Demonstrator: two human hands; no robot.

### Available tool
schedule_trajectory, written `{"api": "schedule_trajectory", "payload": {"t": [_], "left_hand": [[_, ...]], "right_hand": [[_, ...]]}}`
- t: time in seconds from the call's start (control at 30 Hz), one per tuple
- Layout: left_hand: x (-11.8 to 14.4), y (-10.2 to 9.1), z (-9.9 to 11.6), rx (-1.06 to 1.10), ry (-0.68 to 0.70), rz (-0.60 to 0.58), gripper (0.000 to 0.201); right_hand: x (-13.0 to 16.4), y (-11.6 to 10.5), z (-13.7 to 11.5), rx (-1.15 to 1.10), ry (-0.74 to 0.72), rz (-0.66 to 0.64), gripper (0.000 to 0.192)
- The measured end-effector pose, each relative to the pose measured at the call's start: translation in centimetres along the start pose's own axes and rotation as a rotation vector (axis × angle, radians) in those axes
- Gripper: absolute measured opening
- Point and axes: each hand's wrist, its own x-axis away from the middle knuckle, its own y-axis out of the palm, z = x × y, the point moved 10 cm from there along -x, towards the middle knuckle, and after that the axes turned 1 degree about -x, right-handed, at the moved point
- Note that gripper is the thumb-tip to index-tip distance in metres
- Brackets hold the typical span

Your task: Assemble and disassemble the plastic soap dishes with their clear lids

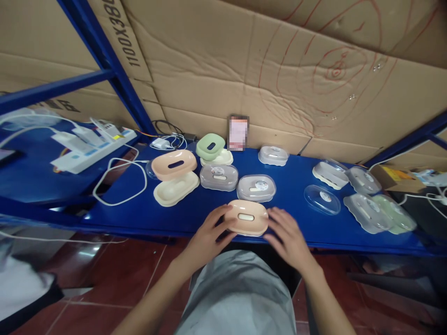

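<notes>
Blue surface [296, 186] is bearing a peach soap dish [247, 217] at its near edge; left hand [209, 235] and right hand [288, 235] are cupping its ends, fingers loose; light, rigid, slick plastic, probably

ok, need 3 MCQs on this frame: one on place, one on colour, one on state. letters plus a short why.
1. Where is the peach soap dish that both hands touch?
A. near front edge of the blue shelf
B. on the power strip
C. on the floor

2. What colour is the soap-dish top beside the blurred card?
A. red
B. green
C. black

3. How do the hands stand at the dish?
A. one on each side
B. both lifted clear
C. only one touching

Key: 1 A, it sits at the shelf's front edge. 2 B, the green top is pale green. 3 A, left hand and right hand flank it.
</notes>
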Motion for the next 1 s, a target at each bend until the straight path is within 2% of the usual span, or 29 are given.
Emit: {"api": "schedule_trajectory", "payload": {"t": [0.1,0.17,0.23,0.27,0.33,0.43,0.5,0.57,0.67,0.8,1.0], "left_hand": [[-0.2,-0.4,0.4,0.004,0.004,0.007,0.03],[-0.4,-0.6,0.6,0.012,0.006,0.014,0.031],[-0.5,-0.8,0.7,0.023,-0.001,0.016,0.031],[-0.6,-0.7,0.7,0.029,-0.005,0.014,0.031],[-0.6,-0.6,0.6,0.04,-0.009,0.004,0.03],[-0.5,-0.4,0.3,0.051,-0.024,-0.007,0.031],[-0.3,-0.2,0.0,0.063,-0.048,-0.015,0.035],[-0.2,0.0,-0.5,0.086,-0.088,-0.034,0.043],[0.0,0.2,-1.2,0.119,-0.156,-0.062,0.056],[0.1,0.3,-1.4,0.142,-0.176,-0.071,0.064],[0.2,0.2,-2.0,0.136,-0.209,-0.051,0.064]], "right_hand": [[2.4,-3.9,8.0,0.226,0.296,0.162,0.048],[5.0,-6.0,12.9,0.379,0.52,0.207,0.057],[7.0,-6.8,15.5,0.435,0.629,0.197,0.059],[7.5,-6.9,15.8,0.419,0.627,0.196,0.057],[7.5,-6.7,14.7,0.307,0.536,0.199,0.05],[6.2,-5.9,10.9,0.077,0.382,0.211,0.04],[5.1,-5.3,8.2,-0.035,0.34,0.23,0.035],[4.1,-4.7,5.6,-0.113,0.31,0.254,0.038],[2.1,-2.9,1.4,-0.211,0.179,0.207,0.048],[-0.7,-0.7,-2.9,-0.191,-0.02,0.11,0.056],[-2.8,1.0,-5.2,-0.088,-0.132,0.026,0.061]]}}
